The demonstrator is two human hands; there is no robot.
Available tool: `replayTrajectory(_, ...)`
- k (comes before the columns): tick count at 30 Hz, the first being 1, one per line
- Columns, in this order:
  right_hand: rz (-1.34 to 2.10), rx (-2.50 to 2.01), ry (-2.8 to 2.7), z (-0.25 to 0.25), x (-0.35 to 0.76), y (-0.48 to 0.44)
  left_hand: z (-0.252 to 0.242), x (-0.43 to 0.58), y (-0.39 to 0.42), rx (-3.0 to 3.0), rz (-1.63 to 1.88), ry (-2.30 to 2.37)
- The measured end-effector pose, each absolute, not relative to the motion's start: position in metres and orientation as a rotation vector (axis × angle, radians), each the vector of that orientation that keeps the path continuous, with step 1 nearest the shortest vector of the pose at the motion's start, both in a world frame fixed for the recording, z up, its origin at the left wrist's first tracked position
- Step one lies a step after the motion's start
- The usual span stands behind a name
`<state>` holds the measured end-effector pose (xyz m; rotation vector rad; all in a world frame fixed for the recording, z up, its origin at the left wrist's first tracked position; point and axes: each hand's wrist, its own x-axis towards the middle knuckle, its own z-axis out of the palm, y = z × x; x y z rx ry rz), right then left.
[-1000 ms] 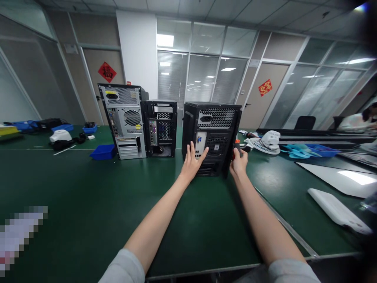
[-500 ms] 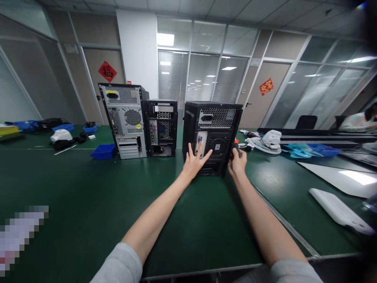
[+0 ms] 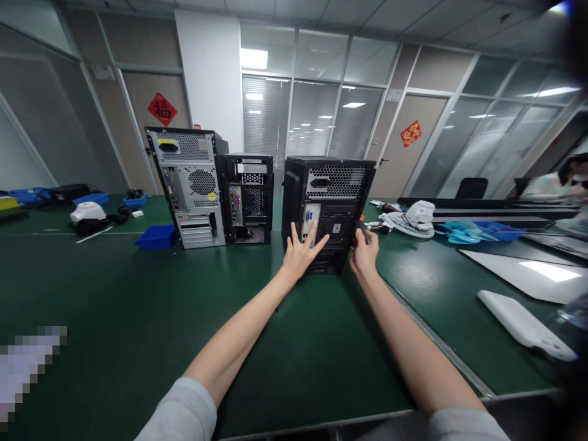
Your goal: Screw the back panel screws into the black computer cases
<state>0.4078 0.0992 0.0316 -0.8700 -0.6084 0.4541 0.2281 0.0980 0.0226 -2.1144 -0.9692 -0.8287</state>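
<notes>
- Black PC case (image 3: 337, 208) stands on green bench (image 3: 294, 361), approx. 12 o'clock from wearer, slightly twd 1.
- L hand (image 3: 299, 256): fingers spread wide over back panel's 7–8 o'clock area, prob. steadying it; can't tell how firmly it touches.
- R hand (image 3: 366, 251): fingers wrapped round dark tool (image 3: 362, 231) w/ orange end, by case's 3–4 o'clock edge, presumably for close control; working tip hidden.
- Case's ported back faces 6 o'clock; long axis looks vert., tho depth's foreshortened.
</notes>
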Motion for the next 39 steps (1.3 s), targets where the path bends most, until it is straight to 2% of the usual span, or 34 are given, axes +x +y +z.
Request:
replayTrajectory(21,0.404,-0.831,-0.563,0.030,0.369,0.060,0.023,0.188,0.060,-2.055,-0.824,-0.926)
replayTrajectory(39,0.529,-0.789,-0.559,0.045,0.369,0.043,0.029,0.178,0.049,-2.121,-0.740,-0.956)
